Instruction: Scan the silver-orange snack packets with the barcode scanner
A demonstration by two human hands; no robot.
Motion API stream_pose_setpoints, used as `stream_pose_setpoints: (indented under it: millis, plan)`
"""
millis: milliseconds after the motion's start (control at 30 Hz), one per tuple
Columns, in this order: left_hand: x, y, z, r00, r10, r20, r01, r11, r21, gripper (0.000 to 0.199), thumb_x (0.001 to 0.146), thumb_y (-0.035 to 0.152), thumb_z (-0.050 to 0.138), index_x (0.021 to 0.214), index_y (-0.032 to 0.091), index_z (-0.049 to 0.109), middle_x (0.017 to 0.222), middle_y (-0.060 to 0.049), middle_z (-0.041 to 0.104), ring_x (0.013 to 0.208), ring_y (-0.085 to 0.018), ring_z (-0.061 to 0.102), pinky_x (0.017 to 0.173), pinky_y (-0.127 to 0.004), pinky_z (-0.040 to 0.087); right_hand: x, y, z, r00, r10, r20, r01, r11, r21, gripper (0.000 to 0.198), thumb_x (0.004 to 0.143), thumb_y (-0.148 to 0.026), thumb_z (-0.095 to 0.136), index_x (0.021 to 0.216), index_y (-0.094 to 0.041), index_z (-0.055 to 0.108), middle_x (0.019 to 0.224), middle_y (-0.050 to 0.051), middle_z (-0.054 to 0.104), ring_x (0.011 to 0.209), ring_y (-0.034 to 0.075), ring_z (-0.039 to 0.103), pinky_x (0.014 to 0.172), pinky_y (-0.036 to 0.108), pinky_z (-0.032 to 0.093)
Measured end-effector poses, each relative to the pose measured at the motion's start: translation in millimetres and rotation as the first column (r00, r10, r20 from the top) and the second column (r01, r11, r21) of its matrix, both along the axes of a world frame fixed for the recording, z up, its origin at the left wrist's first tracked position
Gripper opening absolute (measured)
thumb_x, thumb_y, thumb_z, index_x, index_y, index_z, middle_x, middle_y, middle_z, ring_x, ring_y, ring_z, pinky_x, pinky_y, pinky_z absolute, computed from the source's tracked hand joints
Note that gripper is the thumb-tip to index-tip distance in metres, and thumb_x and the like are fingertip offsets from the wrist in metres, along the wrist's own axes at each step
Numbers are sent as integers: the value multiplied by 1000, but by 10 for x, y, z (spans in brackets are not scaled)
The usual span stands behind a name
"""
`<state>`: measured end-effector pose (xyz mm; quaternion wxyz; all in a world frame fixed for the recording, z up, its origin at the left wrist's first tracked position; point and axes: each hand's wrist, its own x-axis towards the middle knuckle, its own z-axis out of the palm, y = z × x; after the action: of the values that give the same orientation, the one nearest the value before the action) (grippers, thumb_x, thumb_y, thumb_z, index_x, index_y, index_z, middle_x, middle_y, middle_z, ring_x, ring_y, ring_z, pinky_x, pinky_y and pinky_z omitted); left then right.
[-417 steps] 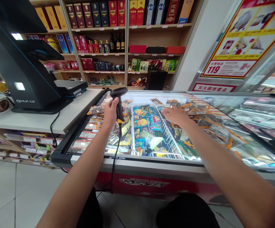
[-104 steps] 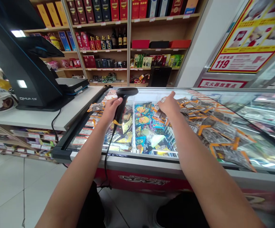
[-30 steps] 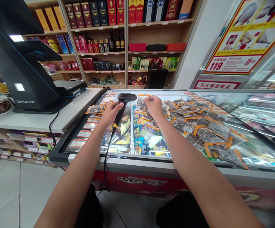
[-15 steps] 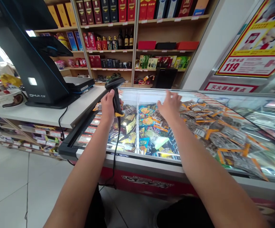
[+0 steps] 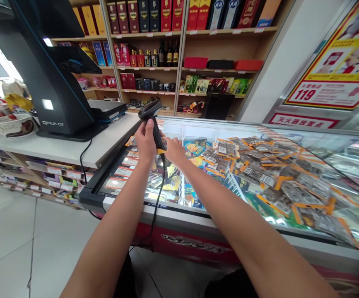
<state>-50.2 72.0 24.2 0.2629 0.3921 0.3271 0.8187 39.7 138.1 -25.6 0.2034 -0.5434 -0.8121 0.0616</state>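
My left hand point(image 5: 146, 138) is wrapped round the handle of a black and yellow barcode scanner point(image 5: 158, 130), its head tilted up and its cable hanging down. Right beside the lower end of that handle is my right hand point(image 5: 175, 150), its fingers curled and partly hidden behind the scanner. Whether they grip it I cannot tell. Both hands are over a glass-topped freezer point(image 5: 129, 207). Bagged snacks with orange edges point(image 5: 269, 165) lie spread on its right side, and colourful packets point(image 5: 169, 182) show under the glass below my hands.
To the left, a white counter point(image 5: 83, 153) carries a black checkout terminal point(image 5: 64, 95) and a bowl-shaped tub point(image 5: 11, 126). Shelves point(image 5: 150, 70) of boxes and bottles stand behind the freezer. A red and yellow sign point(image 5: 325, 91) is on the right. The scanner cable point(image 5: 159, 198) hangs over the freezer's front edge.
My right hand has moved left from above the packets to the scanner handle, its spread fingers now curled. My left hand still holds the scanner. The view has shifted slightly.
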Motion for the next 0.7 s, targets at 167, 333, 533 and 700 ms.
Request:
stream_pose_setpoints:
  millis: [167, 333, 533, 700]
  plan:
    - [13, 4, -6, 1000, -13, 2, 13, 1000, -5, 50, 89, 69, 68, 80, 22, 53, 57, 4, 61, 37, -10, 55, 39, -23, 45, -161, 46, 8, 991, -83, -102, 83, 997, -4, 31, 105, -25, 48, 118, -25, 76, 132, 15, 64, 125, 35, 58, 95, 46, 51]
    - [25, 5, -11, 1000, -17, -3, 17, 1000, -18, 51, 89, 70, 68, 79, 22, 54, 57, 4, 59, 40, -10, 56, 41, -22, 46, -30, 233, -34, 946, -75, -315, 98, 994, 57, 22, 103, -22, 50, 103, -19, 72, 113, 13, 73, 104, 28, 66, 87, 36, 49]
    - [57, -19, -22, 988, -131, -81, 126, 989, -74, 49, 87, 70, 70, 85, 22, 56, 59, 4, 62, 38, -12, 56, 37, -23, 43, 747, 492, 140, 639, -79, -765, 242, 965, 102, 13, 98, -24, 52, 95, -20, 64, 90, 6, 73, 78, 21, 64, 73, 31, 46]
    - [117, -66, -46, 915, -333, -226, 303, 940, -158, 50, 84, 70, 72, 85, 22, 57, 58, 3, 63, 36, -13, 56, 35, -24, 43, 1264, 513, 184, 518, -120, -847, 228, 974, 1, 10, 85, -29, 62, 81, -20, 65, 64, -3, 57, 61, 17, 50, 62, 29, 40]
